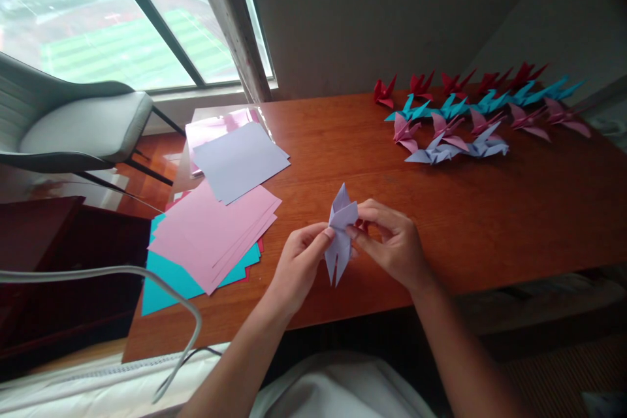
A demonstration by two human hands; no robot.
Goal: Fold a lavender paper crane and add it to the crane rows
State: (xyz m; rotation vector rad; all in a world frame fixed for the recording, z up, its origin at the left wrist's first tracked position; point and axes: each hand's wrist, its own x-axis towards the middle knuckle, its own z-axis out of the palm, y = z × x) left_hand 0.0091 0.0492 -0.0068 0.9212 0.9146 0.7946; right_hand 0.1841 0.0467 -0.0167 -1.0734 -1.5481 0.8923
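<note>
Between both hands, above the front part of the table, is a pale lilac folded paper piece (341,228), with a point at the top and two narrow split points at the bottom. My left hand (304,255) pinches its left edge, thumb on the front face. My right hand (392,241) grips the right side near a raised flap, thumb and forefinger closed on the paper. The fingers behind the paper are partly hidden. At the back right stand folded paper cranes in rows: red cranes (455,83), turquoise cranes (453,106), pink cranes (448,130) and lilac cranes (435,153).
Left on the wooden table (318,134) lie lilac sheets (242,160), pink sheets (215,225) and turquoise sheets (171,284), with red edges showing beneath. A grey chair (88,124) stands beyond the left edge, near the window. A pale cable (166,281) curves across the lower left.
</note>
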